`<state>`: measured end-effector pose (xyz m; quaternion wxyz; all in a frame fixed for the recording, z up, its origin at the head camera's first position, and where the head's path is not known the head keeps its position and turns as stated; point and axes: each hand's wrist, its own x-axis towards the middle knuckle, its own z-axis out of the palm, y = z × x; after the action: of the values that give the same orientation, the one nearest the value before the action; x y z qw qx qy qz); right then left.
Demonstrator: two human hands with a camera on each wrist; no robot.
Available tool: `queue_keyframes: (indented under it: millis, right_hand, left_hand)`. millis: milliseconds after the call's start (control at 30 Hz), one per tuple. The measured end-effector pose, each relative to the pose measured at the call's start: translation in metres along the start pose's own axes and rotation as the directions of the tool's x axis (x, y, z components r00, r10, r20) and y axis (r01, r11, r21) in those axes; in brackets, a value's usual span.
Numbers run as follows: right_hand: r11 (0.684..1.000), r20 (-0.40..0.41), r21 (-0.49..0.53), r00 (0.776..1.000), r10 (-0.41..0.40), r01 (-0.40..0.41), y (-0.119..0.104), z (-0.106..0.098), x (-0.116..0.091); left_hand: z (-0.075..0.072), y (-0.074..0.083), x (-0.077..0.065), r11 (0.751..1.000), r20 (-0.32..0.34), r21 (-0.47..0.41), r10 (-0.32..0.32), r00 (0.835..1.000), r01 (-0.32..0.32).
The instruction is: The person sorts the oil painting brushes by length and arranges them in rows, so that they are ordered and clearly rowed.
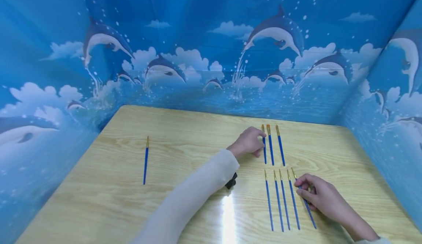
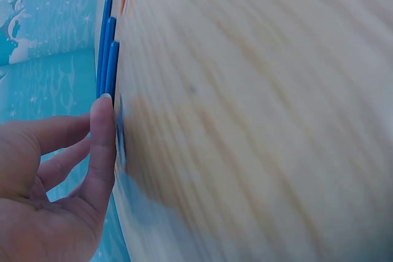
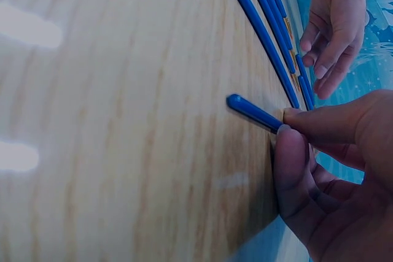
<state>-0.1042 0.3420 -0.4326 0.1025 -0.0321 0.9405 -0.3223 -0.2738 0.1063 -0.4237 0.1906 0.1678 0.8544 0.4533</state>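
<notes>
My left hand (image 1: 249, 141) reaches over the leftmost paintbrush (image 1: 265, 152) of the upper row and appears to pinch its blue handle. In the left wrist view, the thumb (image 2: 103, 133) meets the handle while the other fingertips are partly hidden behind it. Beside it lie two more paintbrushes, one flat-tipped (image 1: 271, 148) and one (image 1: 281, 148) at the row's right. My right hand (image 1: 324, 198) pinches the rightmost paintbrush (image 1: 310, 214) of the lower row between thumb and fingers. Its blue handle end (image 3: 249, 110) sticks out past the thumb, close to the tabletop.
Several thin paintbrushes (image 1: 278, 203) lie side by side left of my right hand. A lone paintbrush (image 1: 145, 163) lies on the left part of the wooden table (image 1: 184, 137). Dolphin-printed sheets (image 1: 197, 53) surround the table at the back and sides.
</notes>
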Motion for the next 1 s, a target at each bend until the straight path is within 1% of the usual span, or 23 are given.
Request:
queue_keyframes:
  millis: [167,400,500,600,667,800,933,1000]
  right_hand:
    - [1.0,0.003,0.002,1.0,-0.003,0.003,-0.001,-0.001,0.001]
    - [1.0,0.017,0.016,1.0,0.008,-0.008,-0.001,-0.001,0.003]
    - [1.0,0.02,0.018,1.0,0.023,-0.023,0.0,0.0,0.002]
    - [0.999,0.019,0.024,0.999,0.032,-0.033,0.002,0.0,0.0]
    - [0.999,0.016,0.023,0.999,0.032,-0.033,0.003,0.0,-0.001]
    - [0.999,0.008,0.019,1.0,0.031,-0.031,0.003,0.0,-0.001]
    - [0.999,0.011,0.029,1.0,0.029,-0.03,0.003,0.0,0.0]
    - [0.999,0.013,0.033,1.0,0.027,-0.027,0.003,0.0,0.001]
  left_hand:
    - [-0.015,-0.006,-0.007,0.999,-0.008,0.023,0.024,1.0,-0.024]
    - [-0.041,-0.013,-0.021,1.0,0.014,0.012,-0.009,1.0,0.008]
    - [-0.053,-0.019,-0.027,0.998,0.021,0.065,0.002,1.0,-0.003]
    - [-0.065,-0.025,-0.034,0.99,0.023,0.143,0.001,1.0,-0.004]
    - [-0.075,-0.031,-0.039,0.981,0.013,0.195,-0.005,1.0,0.003]
    - [-0.096,-0.045,-0.051,0.965,-0.007,0.261,-0.014,1.0,0.015]
    - [-0.119,-0.062,-0.066,0.962,-0.031,0.269,-0.039,0.999,0.046]
    - [-0.13,-0.07,-0.074,0.965,-0.044,0.251,-0.061,0.997,0.07]
